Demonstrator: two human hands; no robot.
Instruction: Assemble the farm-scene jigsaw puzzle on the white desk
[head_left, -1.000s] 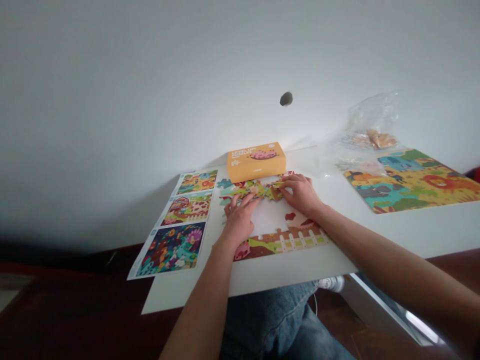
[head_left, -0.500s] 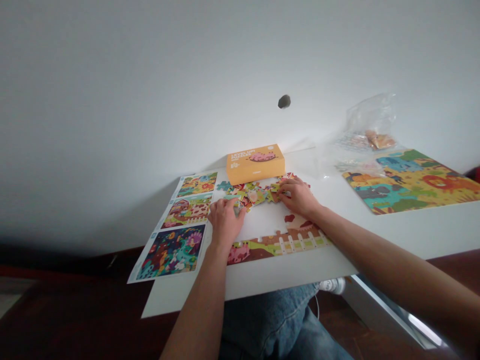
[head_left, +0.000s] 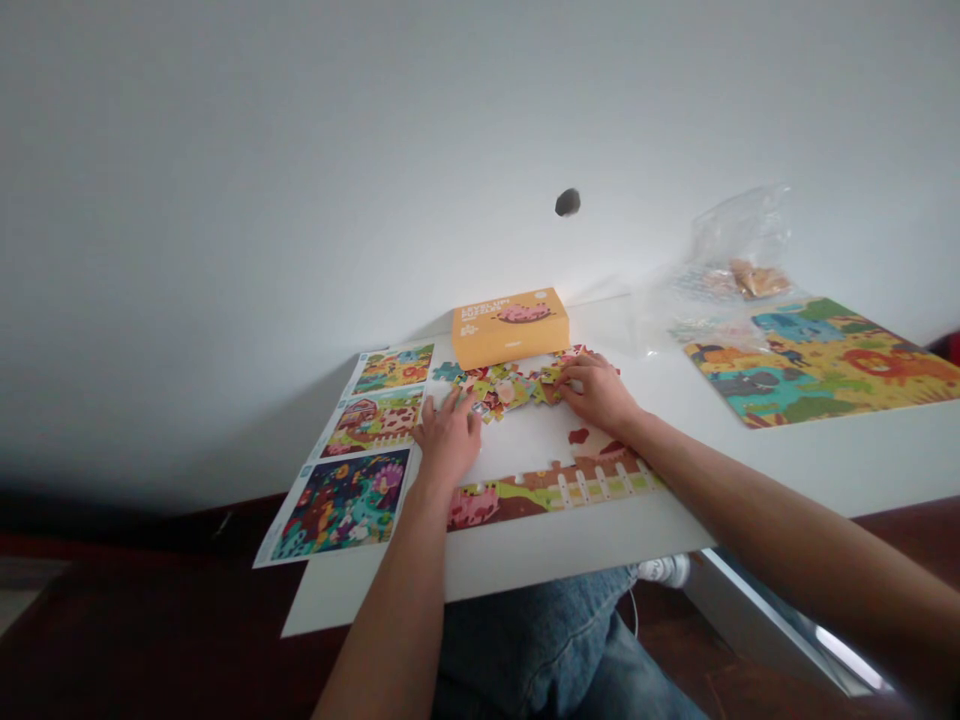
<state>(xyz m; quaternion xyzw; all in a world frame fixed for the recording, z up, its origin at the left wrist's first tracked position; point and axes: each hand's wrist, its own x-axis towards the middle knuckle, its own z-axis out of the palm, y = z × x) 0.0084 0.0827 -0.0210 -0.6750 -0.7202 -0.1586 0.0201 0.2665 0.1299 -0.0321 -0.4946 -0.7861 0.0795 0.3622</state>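
My left hand [head_left: 450,432] rests with its fingers spread at the left end of a pile of loose puzzle pieces [head_left: 506,388], beside the printed picture sheet [head_left: 412,455]. At the pile's right end is my right hand [head_left: 596,393], its fingers bent together over the pieces; what they hold, if anything, is too small to make out. Nearer to me lies a joined strip of puzzle [head_left: 536,492] with a pink pig and a white fence. Brown-spotted pieces [head_left: 592,443] adjoin it at the right, partly under my right forearm.
An orange puzzle box [head_left: 511,330] stands behind the pile. To the right lie an assembled animal puzzle [head_left: 832,365] and a clear plastic bag [head_left: 742,245] with orange contents. The white table's [head_left: 360,590] front edge is above my knees.
My left hand has shifted slightly left and its fingers have spread, uncovering more of the pile's left end. My right hand has barely moved.
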